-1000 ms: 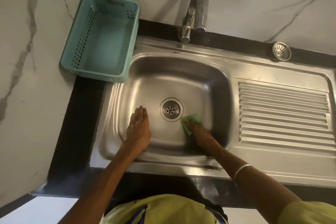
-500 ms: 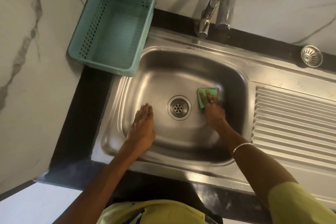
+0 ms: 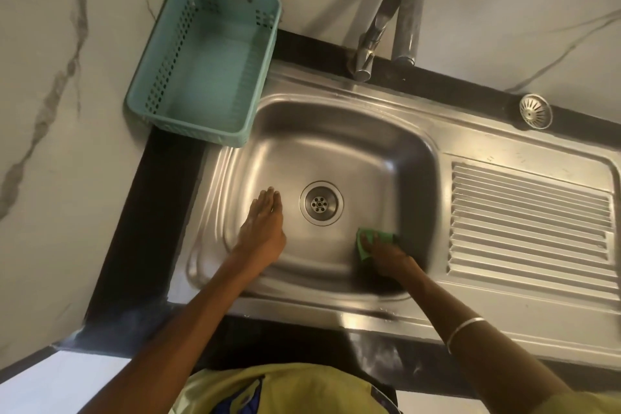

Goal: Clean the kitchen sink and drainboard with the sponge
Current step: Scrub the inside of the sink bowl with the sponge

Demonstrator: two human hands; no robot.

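Observation:
A stainless steel sink (image 3: 336, 131) with a round drain (image 3: 321, 203) in its floor fills the middle of the head view. Its ribbed drainboard (image 3: 527, 228) lies to the right. My right hand (image 3: 386, 254) presses a green sponge (image 3: 366, 240) flat on the basin floor, near and to the right of the drain. Fingers cover part of the sponge. My left hand (image 3: 263, 227) rests flat on the basin floor left of the drain, fingers together, holding nothing.
A teal plastic basket (image 3: 201, 60) stands on the black counter at the sink's back left corner. A curved tap (image 3: 393, 20) rises behind the basin. A loose metal strainer (image 3: 535, 110) lies on the counter at the back right. Marble walls close in left and behind.
My right hand has slid the sponge from the far right of the drain back toward me, to the near right of it. My left hand has stayed in place.

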